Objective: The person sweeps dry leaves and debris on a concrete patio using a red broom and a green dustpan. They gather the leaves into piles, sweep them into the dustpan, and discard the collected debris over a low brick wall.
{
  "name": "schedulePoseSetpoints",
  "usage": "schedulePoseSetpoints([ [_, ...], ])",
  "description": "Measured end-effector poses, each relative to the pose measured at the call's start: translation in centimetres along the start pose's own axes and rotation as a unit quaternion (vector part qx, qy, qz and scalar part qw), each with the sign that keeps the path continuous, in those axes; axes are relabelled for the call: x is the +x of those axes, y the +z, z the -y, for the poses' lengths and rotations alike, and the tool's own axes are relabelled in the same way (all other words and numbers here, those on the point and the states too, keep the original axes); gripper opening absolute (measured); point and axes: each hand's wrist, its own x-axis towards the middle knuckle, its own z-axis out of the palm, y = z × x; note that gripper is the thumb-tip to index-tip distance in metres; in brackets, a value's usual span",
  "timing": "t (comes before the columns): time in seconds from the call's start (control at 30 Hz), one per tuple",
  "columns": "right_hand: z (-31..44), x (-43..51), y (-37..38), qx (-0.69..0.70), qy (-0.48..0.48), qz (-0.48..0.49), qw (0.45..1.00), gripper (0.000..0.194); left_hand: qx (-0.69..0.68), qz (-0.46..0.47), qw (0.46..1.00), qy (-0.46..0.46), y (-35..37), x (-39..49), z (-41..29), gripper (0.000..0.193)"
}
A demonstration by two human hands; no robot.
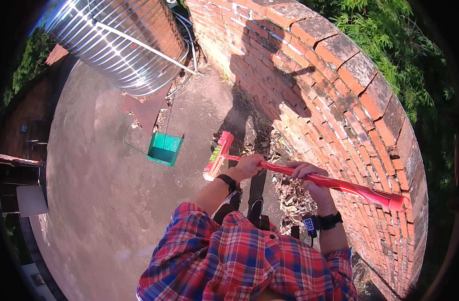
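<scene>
A red broom handle (350,186) slants across in front of me, with its end cap near the brick wall. My left hand (249,166) is closed around its lower part, close to the broom head. Higher up, my right hand (313,180) grips the same handle. The broom head (219,156), with red, pale and yellow-green bristles, is to the left of my left hand, above the concrete; whether it touches the ground I cannot tell. A green dustpan (165,149) with a thin wire handle lies further left. Dry leaves (297,199) lie beneath the handle, along the wall's foot.
A curving brick wall (327,101) runs along the right, with green foliage (387,45) behind it. A shiny ribbed metal tank (120,49) stands at the upper left, with white pipes (146,47) beside it. Concrete floor (94,169) extends on the left.
</scene>
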Motion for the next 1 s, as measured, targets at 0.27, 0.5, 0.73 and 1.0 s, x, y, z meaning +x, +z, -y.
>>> schedulePoseSetpoints([
  [0.27,-0.6,-5.0,-0.3,-0.049,0.005,-0.051,0.997,0.032,0.109,-0.034,0.992,-0.058,0.6,-0.3,7.3,0.015],
  [0.5,-10.3,-2.8,4.2,-0.077,0.107,-0.178,0.975,0.009,0.152,0.138,0.959,-0.193,3.8,0.2,15.9,0.022],
  [0.73,-0.4,-8.7,2.0,-0.226,0.181,-0.307,0.907,0.010,0.078,0.325,0.941,-0.056,15.2,5.2,4.2,0.021],
  [1.0,7.9,-12.0,1.6,-0.255,0.078,-0.351,0.898,0.031,0.036,0.373,0.921,0.108,10.7,7.6,-5.5,0.021],
])
